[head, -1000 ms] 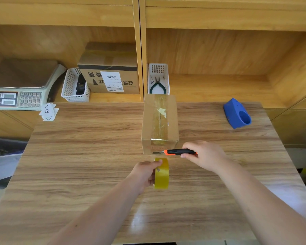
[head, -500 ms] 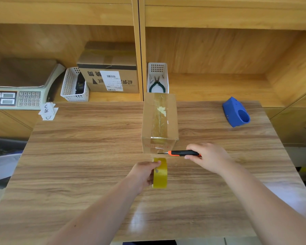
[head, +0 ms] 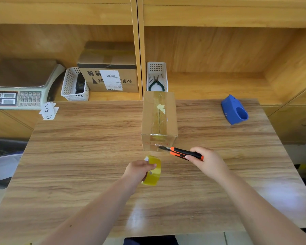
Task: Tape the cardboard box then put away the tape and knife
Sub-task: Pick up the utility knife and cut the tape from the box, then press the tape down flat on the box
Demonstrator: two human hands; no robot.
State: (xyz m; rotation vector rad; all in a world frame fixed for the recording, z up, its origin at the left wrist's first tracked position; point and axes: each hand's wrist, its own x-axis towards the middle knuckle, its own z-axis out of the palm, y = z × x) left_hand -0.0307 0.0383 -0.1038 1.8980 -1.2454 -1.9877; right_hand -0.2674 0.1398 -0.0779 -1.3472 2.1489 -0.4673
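Observation:
A small cardboard box point(head: 159, 119) stands in the middle of the wooden table point(head: 78, 156), with clear tape running along its top seam and down its near face. My left hand point(head: 138, 171) holds a yellowish tape roll point(head: 153, 171) just in front of the box, a little above the table. My right hand point(head: 208, 160) grips an orange and black utility knife point(head: 183, 152). Its blade tip points left at the bottom of the box's near face.
A blue tape dispenser point(head: 235, 110) lies at the table's far right. On the shelf behind stand a white basket with pliers point(head: 156, 77), another white basket point(head: 74, 85), a labelled carton point(head: 109, 75) and a weighing scale point(head: 16, 85). Paper slips point(head: 49, 110) lie at the far left corner.
The knife has moved right and tilted, its blade now at the box's lower near face. The tape roll has dropped slightly lower and away from the box.

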